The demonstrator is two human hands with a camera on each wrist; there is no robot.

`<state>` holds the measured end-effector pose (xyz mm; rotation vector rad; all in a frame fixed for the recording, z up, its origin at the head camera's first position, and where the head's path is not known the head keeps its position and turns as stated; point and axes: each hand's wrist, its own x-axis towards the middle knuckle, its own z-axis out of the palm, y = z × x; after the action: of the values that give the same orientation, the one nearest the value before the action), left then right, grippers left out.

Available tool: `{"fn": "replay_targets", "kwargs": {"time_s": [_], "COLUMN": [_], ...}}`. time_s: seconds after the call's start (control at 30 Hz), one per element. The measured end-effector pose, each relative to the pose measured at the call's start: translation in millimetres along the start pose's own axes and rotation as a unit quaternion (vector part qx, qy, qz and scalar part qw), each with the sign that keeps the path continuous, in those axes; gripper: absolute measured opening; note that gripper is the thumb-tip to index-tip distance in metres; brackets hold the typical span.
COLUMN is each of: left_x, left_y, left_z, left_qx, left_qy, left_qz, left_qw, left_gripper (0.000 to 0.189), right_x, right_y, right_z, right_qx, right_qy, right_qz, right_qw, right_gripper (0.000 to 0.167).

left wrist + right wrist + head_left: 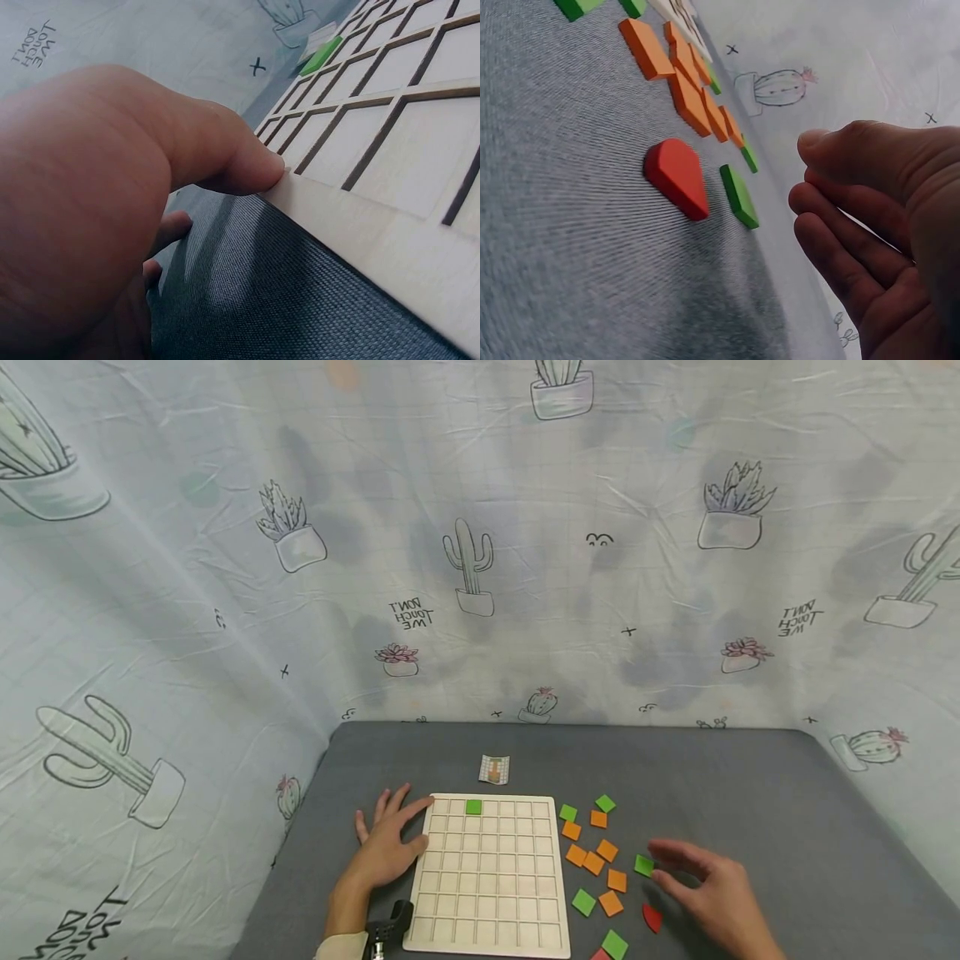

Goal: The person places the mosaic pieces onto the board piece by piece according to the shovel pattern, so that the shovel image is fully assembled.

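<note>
Left hand (384, 852), outstretched, touches a pale gridded board (492, 862); right hand (716, 881), unclenched, is beside a green square (642, 865).

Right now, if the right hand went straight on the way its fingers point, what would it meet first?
Most likely the green tile nearest the right hand. Height over the table is hard to judge, so the hand might pass above it.

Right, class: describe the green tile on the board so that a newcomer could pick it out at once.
On the grey table, find the pale gridded board. In its far row, third cell from the left, sits the green tile. Unlike the loose green tiles to the right, it lies inside the grid.
</note>
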<state>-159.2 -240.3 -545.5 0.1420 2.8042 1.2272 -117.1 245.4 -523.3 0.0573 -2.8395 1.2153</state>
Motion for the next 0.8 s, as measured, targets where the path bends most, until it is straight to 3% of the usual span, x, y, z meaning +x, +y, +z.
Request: {"fn": "replay_targets", "kwargs": {"time_s": [0.4, 0.63, 0.8], "left_x": [0.1, -0.4, -0.9], "left_y": [0.8, -1.1, 1.7], "left_z": [-0.2, 1.1, -1.6], "left_qx": [0.0, -0.014, -0.008], "left_qy": [0.007, 0.028, 0.012], "left_qz": [0.0, 0.025, 0.006], "left_qw": [1.0, 0.9992, 0.9999], "left_gripper": [0.062, 0.061, 0.062], "right_x": [5.1, 4.7, 4.6], "right_y": [7.8, 11.9, 11.4], "right_z": [9.0, 11.7, 12.9], "right_qx": [-0.005, -0.032, -0.032], "right_qy": [-0.014, 0.002, 0.01], "right_qz": [0.016, 0.015, 0.007], "right_qw": [0.9998, 0.9994, 0.9994], "right_gripper": [0.042, 0.04, 0.038]}}
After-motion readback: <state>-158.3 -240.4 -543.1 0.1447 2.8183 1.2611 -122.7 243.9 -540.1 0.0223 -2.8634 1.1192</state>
